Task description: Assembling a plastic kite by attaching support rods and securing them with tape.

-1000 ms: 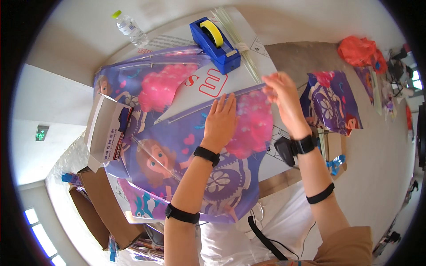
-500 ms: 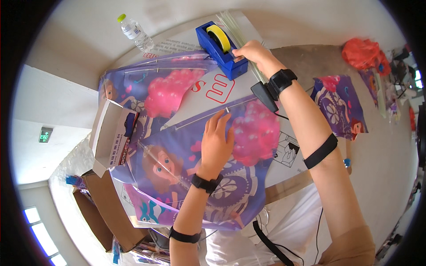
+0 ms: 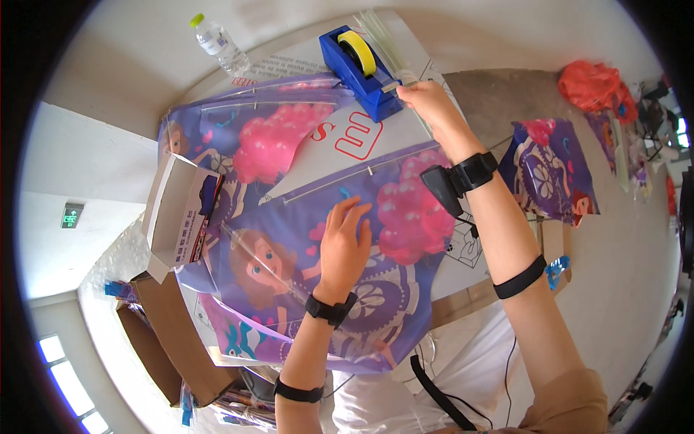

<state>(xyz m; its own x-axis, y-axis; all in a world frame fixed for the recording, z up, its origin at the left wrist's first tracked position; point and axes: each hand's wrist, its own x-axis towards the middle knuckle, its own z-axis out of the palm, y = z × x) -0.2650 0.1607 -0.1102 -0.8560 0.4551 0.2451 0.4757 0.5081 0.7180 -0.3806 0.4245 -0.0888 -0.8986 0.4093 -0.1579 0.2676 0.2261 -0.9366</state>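
My right hand (image 3: pixel 436 112) pinches the end of the tape at the cutter of a blue tape dispenser (image 3: pixel 359 72), which carries a yellow-cored roll (image 3: pixel 367 54). The pinched piece is small and partly hidden by the fingertips. My left hand (image 3: pixel 344 242) rests open, fingers slightly bent, on a purple printed sheet (image 3: pixel 269 264) with a cartoon girl and pink balloons. A thin pale rod (image 3: pixel 318 189) runs along the sheet's upper edge. Beyond it lies a second such sheet (image 3: pixel 271 145), partly under the first.
Long pale rods (image 3: pixel 379 40) lie beside the dispenser. An open white box (image 3: pixel 170 206) stands at the left edge, a water bottle (image 3: pixel 219 45) at the back. Below left is a brown carton (image 3: pixel 184 340). Another printed piece (image 3: pixel 551 170) and a red bag (image 3: pixel 593 90) are at right.
My right hand has shifted slightly right and down, away from the dispenser. My left hand has slid a little down and left on the sheet, its fingers more bent.
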